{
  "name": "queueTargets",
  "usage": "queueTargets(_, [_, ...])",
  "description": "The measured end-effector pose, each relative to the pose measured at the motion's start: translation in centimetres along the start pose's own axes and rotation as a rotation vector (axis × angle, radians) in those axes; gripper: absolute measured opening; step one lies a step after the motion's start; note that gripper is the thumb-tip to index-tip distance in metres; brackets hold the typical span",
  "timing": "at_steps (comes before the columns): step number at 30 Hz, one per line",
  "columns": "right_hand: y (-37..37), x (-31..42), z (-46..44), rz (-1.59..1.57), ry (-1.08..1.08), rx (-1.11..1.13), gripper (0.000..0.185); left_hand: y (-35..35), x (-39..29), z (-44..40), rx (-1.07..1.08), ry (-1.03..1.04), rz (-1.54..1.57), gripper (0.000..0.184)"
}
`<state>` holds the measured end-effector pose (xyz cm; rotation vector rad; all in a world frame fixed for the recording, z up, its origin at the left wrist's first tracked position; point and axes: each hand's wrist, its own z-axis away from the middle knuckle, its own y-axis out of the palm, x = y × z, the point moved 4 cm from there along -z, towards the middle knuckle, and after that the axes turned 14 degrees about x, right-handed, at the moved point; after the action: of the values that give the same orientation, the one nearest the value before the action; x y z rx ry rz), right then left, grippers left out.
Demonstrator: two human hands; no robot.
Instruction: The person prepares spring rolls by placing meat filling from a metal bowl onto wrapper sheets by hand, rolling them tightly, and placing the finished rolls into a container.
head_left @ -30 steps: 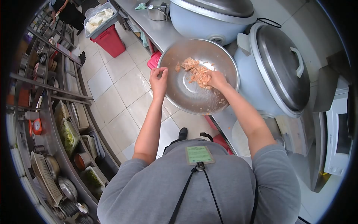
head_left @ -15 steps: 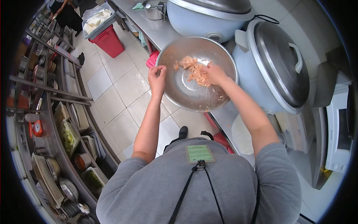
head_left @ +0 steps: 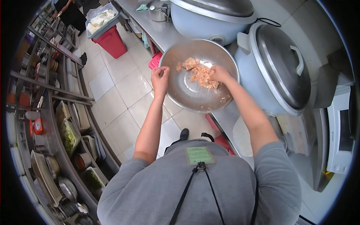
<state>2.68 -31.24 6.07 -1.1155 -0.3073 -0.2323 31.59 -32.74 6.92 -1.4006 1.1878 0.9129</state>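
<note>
The minced mixture (head_left: 202, 77), pale orange-pink and clumpy, lies in the wide steel mixing bowl (head_left: 187, 101), heaped in a loose band from about eleven o'clock across the centre toward three. A small clump clings to the bowl's wall near ten o'clock, and scraps speckle it toward four.

The right hand (head_left: 221, 74) comes in over the rim from four o'clock, its fingers down in the right end of the mixture; whether they close on a lump, I cannot tell. The left hand (head_left: 160, 78) is at nine o'clock, thumb and fingers pinched on the rim. The hands are apart, on opposite sides of the heap.

The step in hand looks like working the mixture by hand. The next move calls for a steady hold on the rim, since the bowl seems to overhang the edge of the steel counter (head_left: 170, 34), and for fingers that reach the stuck bits on the wall without pushing the mixture over the side.

Farther out, one lidded rice cooker (head_left: 204, 23) is close by at one o'clock, another (head_left: 252, 80) just beside the rim at three. A small metal pot (head_left: 158, 14) stands at eleven, and a red bin (head_left: 113, 44) is on the floor at ten.
</note>
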Motion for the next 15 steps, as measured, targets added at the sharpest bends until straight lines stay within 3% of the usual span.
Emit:
queueTargets(3, [-1.8, -1.8, -0.8, -0.109, 0.008, -0.042, 0.028, 0.1, 0.2, -0.1, 0.015, -0.012, 0.015, 0.014])
queueTargets(5, [-4.0, -1.5, 0.2, -0.596, 0.038, 0.024, 0.025, 0.1, 0.3, -0.1, 0.028, -0.021, 0.026, 0.014])
queueTargets(6, [-5.6, -0.3, 1.6, -0.601, 0.043, 0.025, 0.025, 0.1, 0.1, 0.0, 0.035, -0.026, 0.025, 0.014])
queueTargets(9, [-7.5, 4.3, 5.1, -0.552, 0.008, -0.168, 0.027, 0.2, 0.2, 0.0, 0.041, -0.025, 0.028, 0.014])
queueTargets(11, [-5.9, 6.8, 7.4, -0.399, -0.273, -0.687, 0.022, 0.1, 0.3, -0.1, 0.036, -0.017, 0.031, 0.014])
queueTargets(12, [-3.7, 5.8, 7.3, -0.401, -0.269, -0.688, 0.022, 0.1, 0.3, -0.1, 0.045, -0.033, 0.030, 0.014])
queueTargets(14, [1.4, 5.1, 5.7, -0.027, -0.410, -0.333, 0.022, 0.0, 0.5, -0.2, 0.062, -0.043, 0.026, 0.014])
queueTargets(15, [0.5, 5.0, 5.4, -0.019, -0.414, -0.340, 0.022, 0.2, 0.4, -0.4, 0.053, -0.014, 0.012, 0.014])
